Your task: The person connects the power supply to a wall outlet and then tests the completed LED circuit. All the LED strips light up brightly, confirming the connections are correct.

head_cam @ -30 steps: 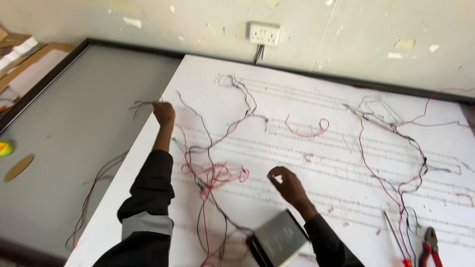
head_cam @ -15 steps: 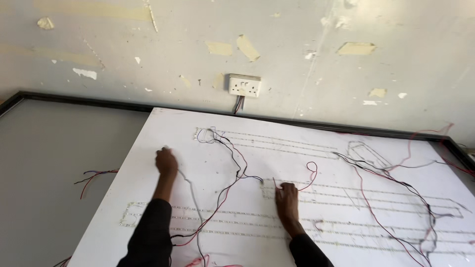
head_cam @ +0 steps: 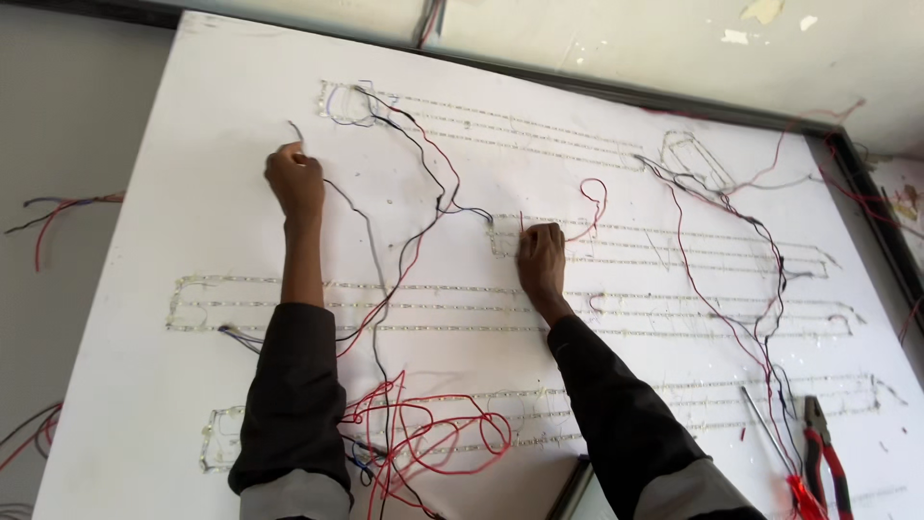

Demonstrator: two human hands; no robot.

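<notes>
**Both hands reach further up the white board among the wires**

Since the earlier frame the view has tipped down and closer: the wall socket is gone from sight, and both hands sit higher on the white board (head_cam: 173, 193). The left hand (head_cam: 295, 183), at the upper left of the frame, has its fingers pinched together on the end of a thin grey wire (head_cam: 361, 217), whose tip sticks up just above the knuckles. The right hand (head_cam: 541, 258), at the centre of the frame, lies fingers-down on the end of a row of LED strips (head_cam: 674, 252), beside a short red wire loop (head_cam: 594, 197); its fingers are bunched together, but whether they grip anything I cannot tell. Black and red wires run down between the two dark sleeves into a red wire tangle (head_cam: 423, 433) at the lower centre. More LED strip rows cross the board below the hands. Red-handled pliers (head_cam: 826, 460) lie on the board at the lower right. The grey counter (head_cam: 58, 116) shows at the left edge.
</notes>
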